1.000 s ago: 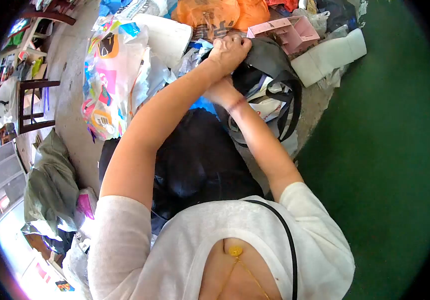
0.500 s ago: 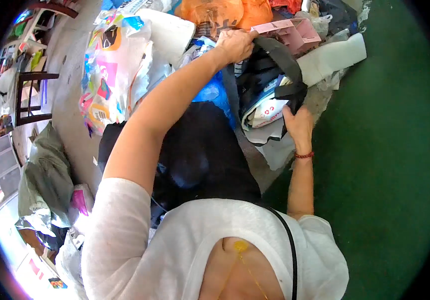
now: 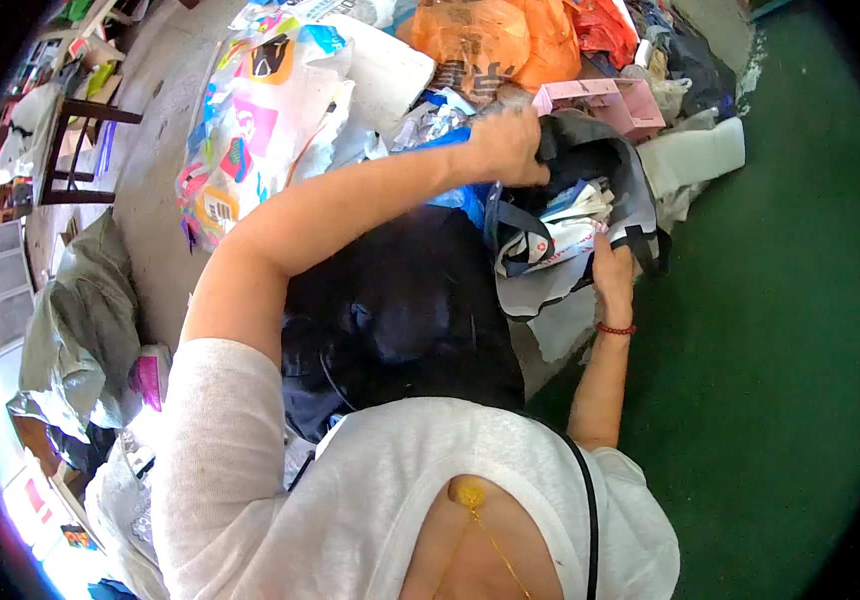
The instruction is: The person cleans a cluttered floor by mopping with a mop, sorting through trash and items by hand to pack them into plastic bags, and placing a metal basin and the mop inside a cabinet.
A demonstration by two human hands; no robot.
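A grey and black tote bag (image 3: 635,190) is tilted with its mouth towards me. Papers and printed packaging (image 3: 575,225) show inside it. At the bag's upper left rim is my left hand (image 3: 510,145), slightly blurred, its fingers closed on the edge. My right hand (image 3: 612,272), with a red bead bracelet at the wrist, grips the lower right rim, thumb on the inner side. A dark handle loop (image 3: 522,225) hangs over the near left side of the opening. The bag's bottom is hidden.
Beyond the bag lie a pink box (image 3: 605,103), orange plastic bags (image 3: 490,45) and white foam (image 3: 695,157). A colourful printed plastic bag (image 3: 260,120) is on the left. Farther left are a dark stool (image 3: 90,110) and a grey-green sack (image 3: 80,330). Green floor (image 3: 750,350) spans the right.
The tote bag's mouth has opened wider and tipped, showing more papers. My left hand has moved right and down along the bag; my right hand has shifted slightly down and right.
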